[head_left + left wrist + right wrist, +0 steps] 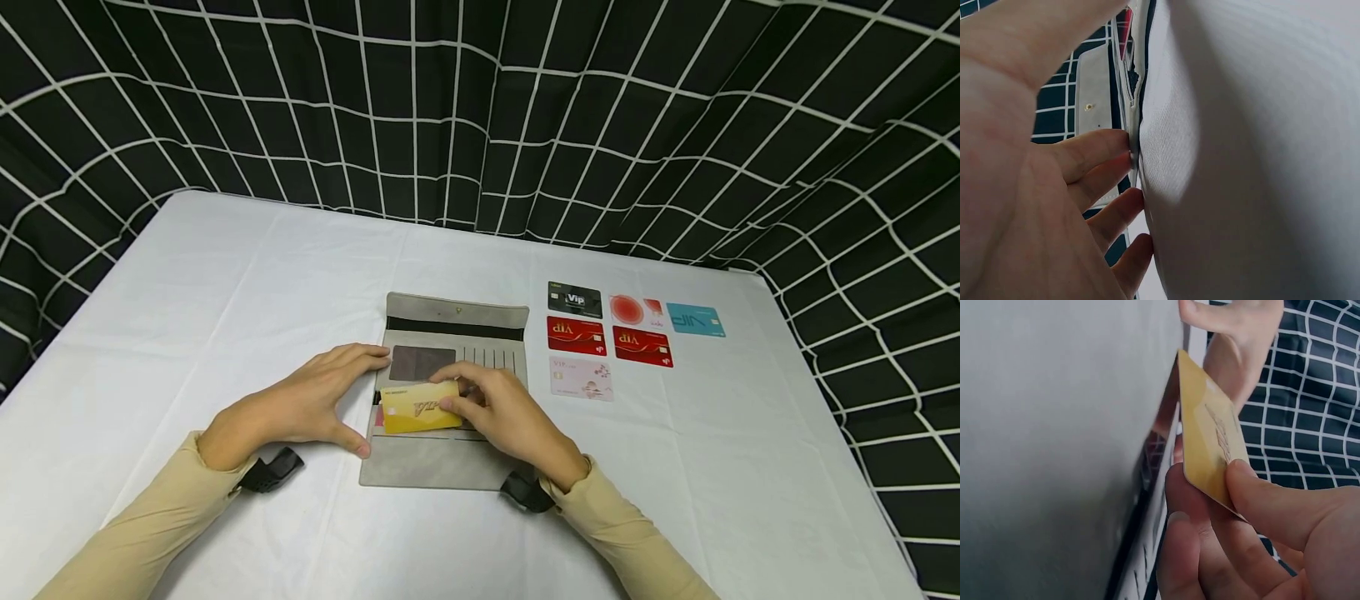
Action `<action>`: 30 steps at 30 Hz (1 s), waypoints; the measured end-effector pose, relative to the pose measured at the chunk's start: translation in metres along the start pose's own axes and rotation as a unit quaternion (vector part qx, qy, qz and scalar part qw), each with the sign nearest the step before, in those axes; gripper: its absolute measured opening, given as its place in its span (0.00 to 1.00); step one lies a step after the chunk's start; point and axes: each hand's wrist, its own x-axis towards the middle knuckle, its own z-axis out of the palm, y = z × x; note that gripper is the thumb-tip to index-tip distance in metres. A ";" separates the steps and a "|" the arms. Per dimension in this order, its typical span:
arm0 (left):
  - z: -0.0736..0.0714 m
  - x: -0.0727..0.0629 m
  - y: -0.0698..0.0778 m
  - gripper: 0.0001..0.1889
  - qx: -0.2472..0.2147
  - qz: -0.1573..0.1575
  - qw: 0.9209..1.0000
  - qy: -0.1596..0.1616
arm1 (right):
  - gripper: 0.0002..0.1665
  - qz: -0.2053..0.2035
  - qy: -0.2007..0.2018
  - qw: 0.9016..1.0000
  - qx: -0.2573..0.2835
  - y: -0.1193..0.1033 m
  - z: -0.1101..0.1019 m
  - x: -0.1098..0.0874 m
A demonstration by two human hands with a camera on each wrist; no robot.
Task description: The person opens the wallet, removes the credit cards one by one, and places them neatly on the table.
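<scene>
"What's in the right hand [498, 412]?"

"A yellow card [416, 408], thin, stiff and glossy, with rounded corners. Thumb and fingers pinch it at one end, and the wrist view shows it tilted above the wallet [435, 467]."

"And that wallet, what's it like?"

"Grey and leathery, a soft matte sheet unfolded flat. Across its top runs a flap [420, 306] with a small round metal stud [459, 310]; below sit a dark, smooth rectangular window [423, 363] and a row of narrow slots [487, 358]."

"Where's the left hand [307, 400]?"

"At the wallet's left edge, fingers and thumb spread wide, the tips touching the rim. It grips nothing."

"Any other cards?"

"Six, lying right of the wallet: a black card [574, 310], a white card with a red disc [627, 310] and a blue card [696, 320] along the top, two red cards [642, 346] beneath, and a pale pink card [581, 378] nearest the person. All are flat rectangles."

"What's under them?"

"A white cloth [675, 483], faintly creased, meeting a rippling black curtain [420, 92] with white grid lines."
</scene>
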 end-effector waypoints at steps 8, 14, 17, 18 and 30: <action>0.001 0.000 0.000 0.57 0.001 0.000 1.000 0.001 | 0.17 0.007 0.020 1.000 0.002 0.006 -0.016 -0.007; 0.001 -0.001 0.000 0.57 0.007 0.004 1.000 0.007 | 0.19 0.031 0.049 0.998 0.003 0.015 -0.032 -0.016; 0.002 0.000 0.000 0.57 0.007 0.006 1.000 0.008 | 0.19 0.046 0.062 0.997 -0.004 0.018 -0.040 -0.021; 0.002 0.000 0.000 0.57 0.006 0.006 1.000 0.008 | 0.19 0.051 0.065 0.997 -0.007 0.019 -0.043 -0.022; 0.002 0.000 -0.001 0.57 0.001 0.008 1.000 0.008 | 0.20 0.097 0.095 0.990 -0.035 0.033 -0.063 -0.035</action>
